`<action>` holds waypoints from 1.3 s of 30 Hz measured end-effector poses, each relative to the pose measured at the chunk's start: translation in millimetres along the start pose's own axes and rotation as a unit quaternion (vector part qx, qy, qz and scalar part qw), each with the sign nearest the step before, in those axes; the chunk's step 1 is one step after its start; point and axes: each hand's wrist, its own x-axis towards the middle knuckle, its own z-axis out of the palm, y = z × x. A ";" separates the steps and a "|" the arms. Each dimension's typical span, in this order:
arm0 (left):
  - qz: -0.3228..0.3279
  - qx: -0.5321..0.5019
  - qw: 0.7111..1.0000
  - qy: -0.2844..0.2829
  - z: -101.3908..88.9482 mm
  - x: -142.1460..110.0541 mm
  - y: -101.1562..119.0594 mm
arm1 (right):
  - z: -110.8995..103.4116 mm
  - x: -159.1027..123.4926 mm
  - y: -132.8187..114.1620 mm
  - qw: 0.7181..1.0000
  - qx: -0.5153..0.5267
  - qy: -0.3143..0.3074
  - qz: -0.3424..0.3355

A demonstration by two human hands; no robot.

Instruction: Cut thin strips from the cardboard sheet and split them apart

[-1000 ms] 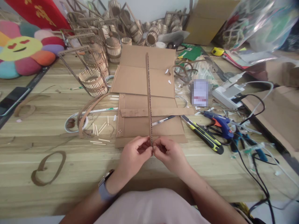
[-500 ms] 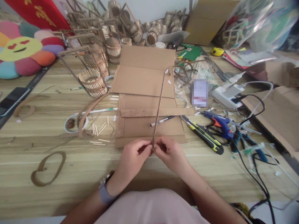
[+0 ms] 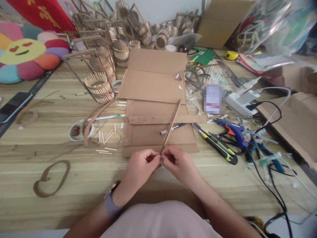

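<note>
Both hands pinch the near end of a narrow cardboard strip [image 3: 172, 125], which stretches away from me and to the right over cardboard sheets [image 3: 153, 82]. My left hand [image 3: 143, 165], with a watch at the wrist, grips from the left. Close against it, my right hand [image 3: 180, 164] grips from the right, and the fingertips of the two nearly touch. The very end of the strip is hidden by the fingers. Beneath the strip lie a flat cardboard band [image 3: 146, 120] and a pen [image 3: 170, 129].
Right of the sheets lie a utility knife [image 3: 215, 143], a blue glue gun [image 3: 231, 130], pliers and cables beside a power strip [image 3: 244, 100]. To the left are small wooden sticks [image 3: 101, 137], a tape roll [image 3: 74, 130], a curled strip [image 3: 41, 190] and small slatted buckets [image 3: 99, 87].
The strip's far end has swung nearer and to the right, turning so more of its flat side shows. Both hands stay almost in place, still pinching the near end.
</note>
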 end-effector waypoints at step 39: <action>0.278 0.176 0.934 0.138 6.5 -5.5 -13.8 | 8.9 -7.9 5.0 0.955 -0.061 0.171 -0.235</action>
